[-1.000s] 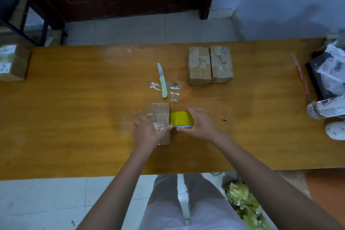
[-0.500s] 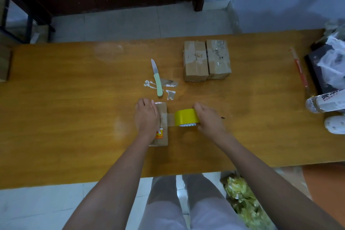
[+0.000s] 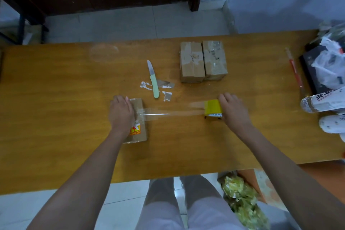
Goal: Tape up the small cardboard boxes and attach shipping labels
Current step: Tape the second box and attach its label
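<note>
Here, in the head view, the left hand lies flat with straight fingers on a small cardboard box, pressing it to the wooden table. The right hand, well apart to its right, grips a yellow tape roll; a clear tape strip spans between roll and box. Beyond the hands lie a green-handled knife and two taped boxes, side by side
</note>
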The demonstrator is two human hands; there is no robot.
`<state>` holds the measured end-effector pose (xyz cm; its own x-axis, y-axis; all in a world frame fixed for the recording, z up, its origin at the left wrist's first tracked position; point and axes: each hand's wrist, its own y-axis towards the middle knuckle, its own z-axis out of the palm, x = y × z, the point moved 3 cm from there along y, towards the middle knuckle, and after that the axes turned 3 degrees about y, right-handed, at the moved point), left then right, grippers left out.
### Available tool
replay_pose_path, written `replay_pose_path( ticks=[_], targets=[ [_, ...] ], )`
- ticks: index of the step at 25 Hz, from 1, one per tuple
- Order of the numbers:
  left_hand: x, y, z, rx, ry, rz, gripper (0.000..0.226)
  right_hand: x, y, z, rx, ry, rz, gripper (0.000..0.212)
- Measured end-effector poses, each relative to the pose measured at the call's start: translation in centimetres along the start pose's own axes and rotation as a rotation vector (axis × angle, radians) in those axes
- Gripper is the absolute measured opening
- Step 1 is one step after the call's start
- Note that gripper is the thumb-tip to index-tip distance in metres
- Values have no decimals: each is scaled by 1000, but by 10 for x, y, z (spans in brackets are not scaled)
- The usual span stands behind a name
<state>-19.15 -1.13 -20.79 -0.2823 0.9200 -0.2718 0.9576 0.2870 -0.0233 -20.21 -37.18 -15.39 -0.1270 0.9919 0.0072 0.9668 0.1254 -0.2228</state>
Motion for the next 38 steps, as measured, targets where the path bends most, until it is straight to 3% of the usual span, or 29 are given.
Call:
replay_pose_path(
  ticks=[4, 6, 8, 9, 11, 13, 16, 21, 24, 27, 31, 35, 38],
  targets=[
    [-1, -1, -1, -21, -5, -27, 31, 0, -1, -2, 79, -72, 7, 46],
    [-1, -3, -1, -19, 16, -15, 31, 2, -5, -10, 87, -82, 30, 61],
    [-1, -3, -3, -7, 38, -31, 33, 19, 0, -27, -3, 10, 29, 88],
    [-2, -2, -3, 3, 51, -39, 33, 37, 5, -35, -88, 66, -7, 90],
    [-4, -3, -3, 25, 79, -29, 34, 85, 26, -43, -156, 176, -96, 67],
    [-4, -3, -5, 19, 81, -17, 34, 137, 55, -36, -70, 343, -91, 44],
    [-7, -3, -9, -15, 112, 27, 31, 190, 101, -7, 89, 363, 55, 33],
    [1, 0, 4, 108, 168, -10, 40, 215, 134, 32, 168, 244, 192, 32],
    [0, 0, 5, 103, 163, 1, 42, 214, 132, 30, 201, 452, 248, 31],
    [-1, 1, 3, 121, 168, 11, 42, 198, 111, 7, 85, 757, 282, 27],
    [-1, -1, 0, 113, 116, 4, 42, 180, 26, 12, -10, 947, 290, 25],
    [-4, -2, -5, 82, 66, 23, 47, 207, -44, 48, 168, 793, 177, 37],
    [-4, -4, -5, 56, 54, 14, 49, 221, -53, 64, 199, 657, 131, 38]
  ],
)
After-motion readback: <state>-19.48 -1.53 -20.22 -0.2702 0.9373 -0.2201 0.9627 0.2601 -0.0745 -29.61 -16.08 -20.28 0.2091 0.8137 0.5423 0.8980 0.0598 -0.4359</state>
